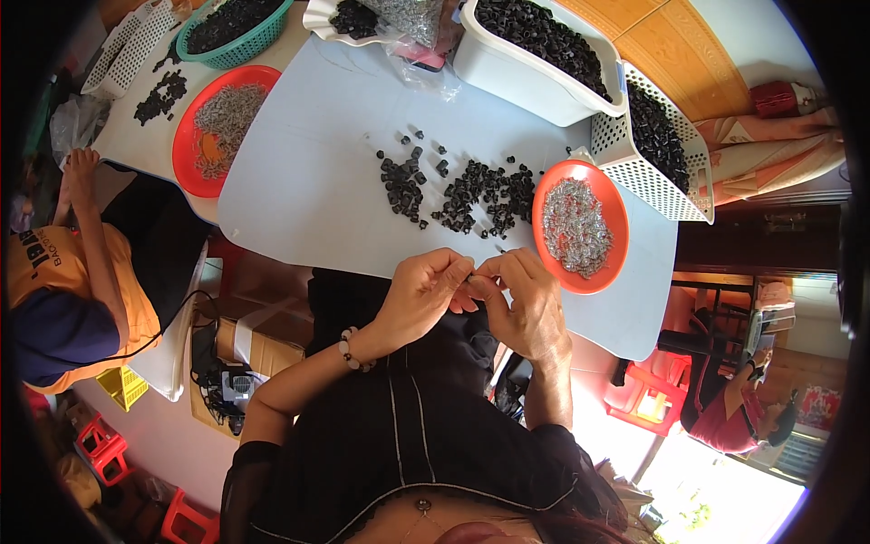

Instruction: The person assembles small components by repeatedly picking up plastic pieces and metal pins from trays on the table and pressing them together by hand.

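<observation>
At the table's near edge my left hand [424, 295] and my right hand [524, 304] meet, thumbs and fingertips pinched together. Something small and dark shows between the fingertips, mostly hidden, and I cannot make out its kind. Just beyond the hands, small black plastic pieces [487, 192] lie in loose clusters on the pale blue table [317, 154]. Beside my right hand stands a round orange-red plate [620, 224], heaped with small shiny metal or clear parts [575, 227].
A white tub [526, 86] and a white perforated basket [634, 172], both full of black pieces, stand at the back right. Far left, another table holds a green basket [245, 45] and a red plate [186, 150]. One person [82, 290] sits left, another [734, 408] right.
</observation>
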Motion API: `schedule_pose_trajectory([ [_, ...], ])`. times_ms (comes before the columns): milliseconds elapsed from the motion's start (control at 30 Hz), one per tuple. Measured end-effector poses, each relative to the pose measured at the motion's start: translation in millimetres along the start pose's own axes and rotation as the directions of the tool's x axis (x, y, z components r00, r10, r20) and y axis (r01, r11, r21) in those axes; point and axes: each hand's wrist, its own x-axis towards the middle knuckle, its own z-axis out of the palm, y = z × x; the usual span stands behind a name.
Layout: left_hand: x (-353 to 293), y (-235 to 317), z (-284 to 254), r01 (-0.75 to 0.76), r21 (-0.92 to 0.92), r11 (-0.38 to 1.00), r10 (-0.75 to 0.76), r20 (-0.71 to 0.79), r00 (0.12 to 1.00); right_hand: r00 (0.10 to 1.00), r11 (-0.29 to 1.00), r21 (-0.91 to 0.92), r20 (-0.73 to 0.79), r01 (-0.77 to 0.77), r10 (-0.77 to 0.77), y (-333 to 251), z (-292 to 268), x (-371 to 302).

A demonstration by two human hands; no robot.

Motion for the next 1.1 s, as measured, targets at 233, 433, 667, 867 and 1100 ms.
schedule_pose_trajectory([
  [233, -8.3, 8.2, 3.5, 0.005, 0.112, 0.994, -0.006, 0.013, 1.000, 0.994, 0.999, -0.033, 0.102, 0.039, -0.036, -3.4, -7.5, 0.2],
  [433, -8.4, 5.0, -5.5, 0.080, -0.041, 0.996, -0.077, 0.072, 0.994, 0.998, 0.986, 0.159, 0.054, -0.044, 0.036, -3.1, -3.5, 1.0],
  [667, -11.9, 1.4, -14.6, 0.106, -0.058, 0.993, -0.098, 0.140, 0.985, 0.998, 0.960, 0.279, 0.057, -0.032, 0.017, 6.2, 2.7, -3.5],
  [867, -15.9, 5.5, -22.0, 0.206, -0.191, 0.960, -0.177, 0.157, 0.972, 1.000, 0.966, 0.259, 0.003, 0.011, -0.013, 7.0, 10.8, -2.4],
  [1100, -13.1, 7.0, -26.7, 0.168, -0.247, 0.954, -0.156, 0.066, 0.986, 0.998, 0.975, 0.219, 0.032, 0.037, -0.045, 8.4, 4.5, 23.9],
])
